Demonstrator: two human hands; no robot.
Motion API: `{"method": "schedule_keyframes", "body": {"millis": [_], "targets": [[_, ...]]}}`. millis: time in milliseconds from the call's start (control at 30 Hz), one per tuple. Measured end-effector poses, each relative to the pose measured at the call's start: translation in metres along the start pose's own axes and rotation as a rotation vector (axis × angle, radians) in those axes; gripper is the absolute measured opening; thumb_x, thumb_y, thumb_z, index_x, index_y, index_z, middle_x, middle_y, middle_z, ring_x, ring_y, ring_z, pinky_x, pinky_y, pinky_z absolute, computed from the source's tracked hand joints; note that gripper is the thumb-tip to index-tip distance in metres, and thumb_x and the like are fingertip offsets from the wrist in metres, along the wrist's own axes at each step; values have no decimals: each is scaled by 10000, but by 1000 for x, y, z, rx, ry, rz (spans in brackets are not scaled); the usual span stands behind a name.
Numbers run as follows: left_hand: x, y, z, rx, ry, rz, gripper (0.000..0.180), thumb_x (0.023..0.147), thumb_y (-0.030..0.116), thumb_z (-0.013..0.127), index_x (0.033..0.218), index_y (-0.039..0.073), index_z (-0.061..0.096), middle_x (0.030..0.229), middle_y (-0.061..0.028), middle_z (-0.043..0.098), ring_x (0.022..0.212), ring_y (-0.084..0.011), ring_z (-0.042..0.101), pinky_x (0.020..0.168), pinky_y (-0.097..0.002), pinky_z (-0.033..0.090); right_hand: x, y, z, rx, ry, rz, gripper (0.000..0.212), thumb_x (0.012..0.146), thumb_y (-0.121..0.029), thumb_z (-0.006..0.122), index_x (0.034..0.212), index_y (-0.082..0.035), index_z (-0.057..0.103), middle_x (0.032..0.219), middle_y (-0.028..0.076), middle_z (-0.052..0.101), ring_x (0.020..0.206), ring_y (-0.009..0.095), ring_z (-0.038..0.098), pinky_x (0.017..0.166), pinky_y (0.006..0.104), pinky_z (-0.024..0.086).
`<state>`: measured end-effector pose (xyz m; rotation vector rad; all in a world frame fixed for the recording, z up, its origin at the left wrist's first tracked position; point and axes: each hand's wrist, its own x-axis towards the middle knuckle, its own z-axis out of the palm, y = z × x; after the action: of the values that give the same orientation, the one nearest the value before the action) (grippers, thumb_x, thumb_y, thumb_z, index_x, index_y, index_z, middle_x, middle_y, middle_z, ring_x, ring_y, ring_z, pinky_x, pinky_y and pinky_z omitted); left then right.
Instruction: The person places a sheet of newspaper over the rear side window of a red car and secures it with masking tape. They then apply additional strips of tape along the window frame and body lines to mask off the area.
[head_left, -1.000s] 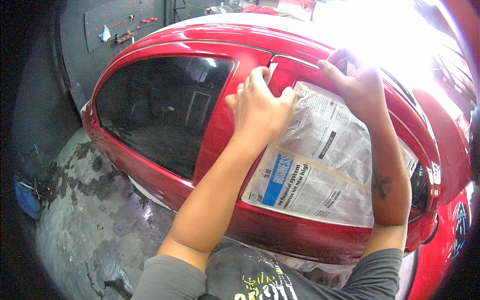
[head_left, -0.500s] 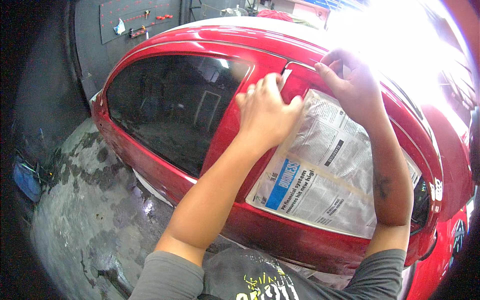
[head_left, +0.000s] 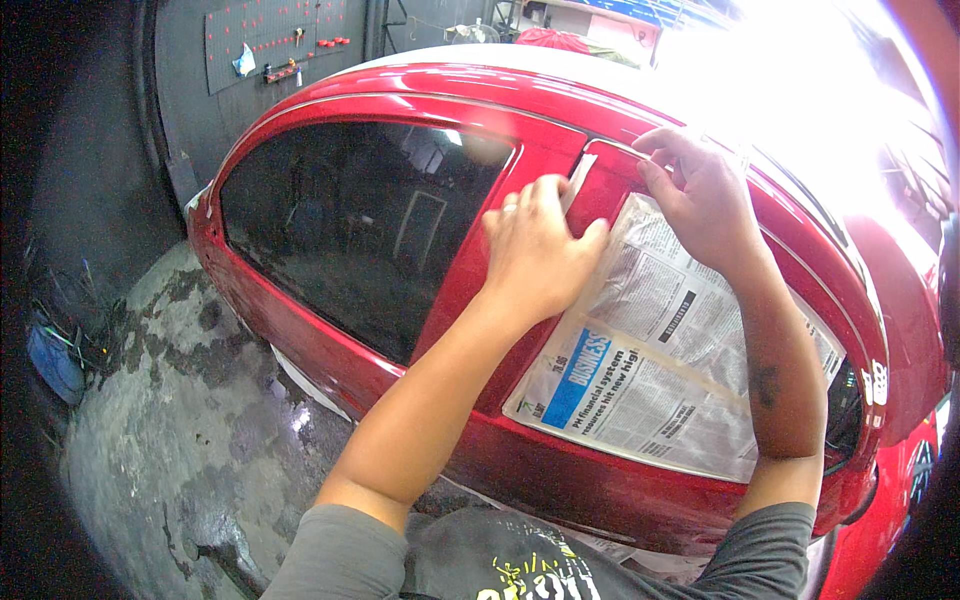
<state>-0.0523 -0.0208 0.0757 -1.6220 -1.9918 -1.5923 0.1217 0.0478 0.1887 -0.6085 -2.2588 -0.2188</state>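
My left hand (head_left: 540,245) lies against the red car's door seam, its fingers bent over a pale strip, apparently masking tape (head_left: 580,178), with the thumb spread away. Its fingertips are hidden, and a ring shows on one finger. Higher and to the right, my right hand (head_left: 695,200) is raised by the upper door edge, thumb and forefinger curled toward each other. Anything between them is too small to make out. Below both hands, newspaper sheets (head_left: 660,385) cover the door window, with tape along the edges. The red car body (head_left: 470,450) surrounds them.
A dark rear side window (head_left: 350,230) sits to the left in the car body. Behind the car hangs a pegboard (head_left: 270,45) with small tools. The concrete floor (head_left: 230,400) is patchy, and a blue object (head_left: 55,360) stands at far left. Strong light glares at upper right.
My left hand has slid down along the seam, and more of the pale strip shows above its fingers. My right hand has come slightly lower. The view has shifted a little.
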Motion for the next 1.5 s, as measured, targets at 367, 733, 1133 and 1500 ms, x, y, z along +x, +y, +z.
{"method": "schedule_keyframes", "body": {"millis": [367,733,1133,1500], "targets": [[6,2,-4,-72,-21,25,651,972,466,763,1424,6,664,1301,-237,767,1329,-404,692,1165,-585,435,6,-12,12,-162,-76,-103,280,1059,-167,744,1322,-96,808,1147,169,807,1105,307,753,989,462,588],[8,-1,-8,-64,-51,37,638,947,438,791,1416,22,676,1150,-165,746,1170,-381,699,1083,-557,449,14,-3,3,-332,3,-125,265,1024,-162,763,1272,-97,832,1170,187,790,1150,398,729,1021,518,565],[17,-7,-1,39,-43,89,599,977,437,767,1418,35,713,1327,-212,774,1307,-404,699,1153,-582,452,20,15,12,-277,28,-183,196,1014,-209,783,1181,-135,853,1141,201,787,1180,401,730,1008,557,570],[87,-13,-36,273,316,396,235,932,359,875,1076,178,915,1017,-102,852,963,-332,788,945,-542,526,61,4,19,-581,-93,-472,102,1003,-175,797,1048,-104,854,1034,155,826,1119,323,791,980,501,628]]}}
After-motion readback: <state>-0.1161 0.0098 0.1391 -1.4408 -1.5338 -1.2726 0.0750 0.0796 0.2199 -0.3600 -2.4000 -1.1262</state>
